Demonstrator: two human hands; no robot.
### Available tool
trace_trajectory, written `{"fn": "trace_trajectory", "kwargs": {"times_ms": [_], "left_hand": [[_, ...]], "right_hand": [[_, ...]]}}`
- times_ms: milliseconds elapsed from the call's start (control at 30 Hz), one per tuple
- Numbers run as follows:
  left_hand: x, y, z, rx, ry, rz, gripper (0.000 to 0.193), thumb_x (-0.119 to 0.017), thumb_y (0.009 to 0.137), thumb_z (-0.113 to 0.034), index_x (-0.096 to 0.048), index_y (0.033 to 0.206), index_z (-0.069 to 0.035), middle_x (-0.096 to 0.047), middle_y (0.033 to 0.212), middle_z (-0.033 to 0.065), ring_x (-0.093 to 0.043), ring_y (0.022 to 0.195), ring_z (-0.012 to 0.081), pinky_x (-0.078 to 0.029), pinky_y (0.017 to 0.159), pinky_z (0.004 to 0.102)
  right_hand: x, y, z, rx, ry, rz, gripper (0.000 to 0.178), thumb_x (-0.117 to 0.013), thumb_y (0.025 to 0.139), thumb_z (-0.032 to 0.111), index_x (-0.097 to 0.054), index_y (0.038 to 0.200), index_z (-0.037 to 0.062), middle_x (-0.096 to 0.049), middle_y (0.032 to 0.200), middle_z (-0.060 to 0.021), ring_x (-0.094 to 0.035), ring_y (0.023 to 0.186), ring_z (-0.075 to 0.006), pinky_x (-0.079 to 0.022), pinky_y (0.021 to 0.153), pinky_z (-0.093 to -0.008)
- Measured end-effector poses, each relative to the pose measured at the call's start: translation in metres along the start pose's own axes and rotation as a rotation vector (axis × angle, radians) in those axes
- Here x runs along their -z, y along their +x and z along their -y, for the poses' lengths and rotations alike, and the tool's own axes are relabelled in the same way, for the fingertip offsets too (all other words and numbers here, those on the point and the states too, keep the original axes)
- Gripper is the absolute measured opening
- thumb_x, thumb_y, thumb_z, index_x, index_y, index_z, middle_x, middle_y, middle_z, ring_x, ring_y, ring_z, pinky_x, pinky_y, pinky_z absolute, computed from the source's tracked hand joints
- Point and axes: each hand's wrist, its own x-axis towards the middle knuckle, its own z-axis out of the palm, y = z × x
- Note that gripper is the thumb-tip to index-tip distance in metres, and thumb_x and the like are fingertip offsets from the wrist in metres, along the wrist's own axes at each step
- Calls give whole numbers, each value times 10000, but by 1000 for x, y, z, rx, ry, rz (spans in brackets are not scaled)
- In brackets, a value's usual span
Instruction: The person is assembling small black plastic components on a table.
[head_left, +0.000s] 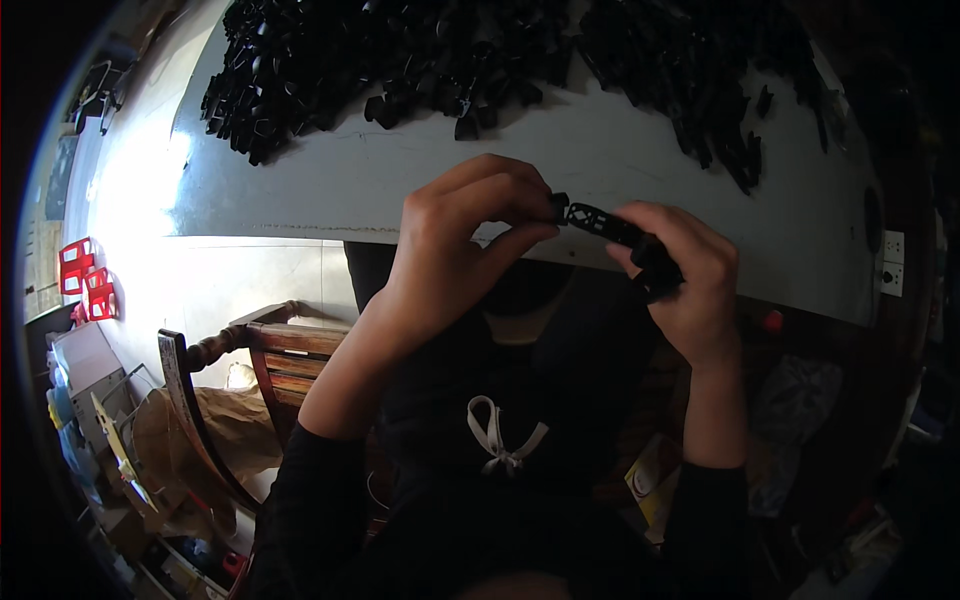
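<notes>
Just over the near edge of the table, my left hand (470,215) pinches a small black plastic piece (559,206) between thumb and fingertips. My right hand (690,265) is closed around a long black plastic part (600,221) with cut-out openings at its end. That end points left at the small piece; the two lie very close, and I cannot tell whether they touch. More black plastic (657,272) shows under my right fingers, partly hidden by the hand.
On the grey table (330,185), a heap of small black parts (330,70) spreads at the far left. Long black pieces (700,90) are piled at the far right. A wooden chair (290,350) stands at lower left, red stools (88,280) beyond it. A wall socket (892,262) is at right.
</notes>
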Motion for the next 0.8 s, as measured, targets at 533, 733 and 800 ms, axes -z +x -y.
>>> {"fn": "trace_trajectory", "kwargs": {"times_ms": [533, 733, 800], "left_hand": [[-3, -12, -22, -10, -375, 142, 148, -614, 870, -148, -648, 885, -5, -644, 1056, 112, -652, 908, 232, -520, 797, 313], [-18, -27, -26, 3, -836, 288, 297, -479, 959, -171, -662, 855, 38, -693, 850, 145, -684, 820, 244, -532, 768, 309], [-16, -32, -27, -26, -767, 297, 286, -485, 951, -163, -658, 845, 38, -694, 858, 148, -685, 828, 246, -532, 775, 311]], "right_hand": [[-3, -11, 12, 179, -12, 170, 242, -726, 716, 86, -651, 940, 33, -645, 757, -84, -642, 633, -205, -499, 554, -301], [-29, -29, 24, 415, 61, 160, 200, -681, 683, 72, -638, 878, 75, -614, 710, -41, -626, 578, -196, -493, 469, -293], [-33, -34, 29, 405, 82, 160, 197, -683, 676, 70, -637, 867, 76, -618, 718, -41, -632, 585, -199, -499, 470, -302]]}}
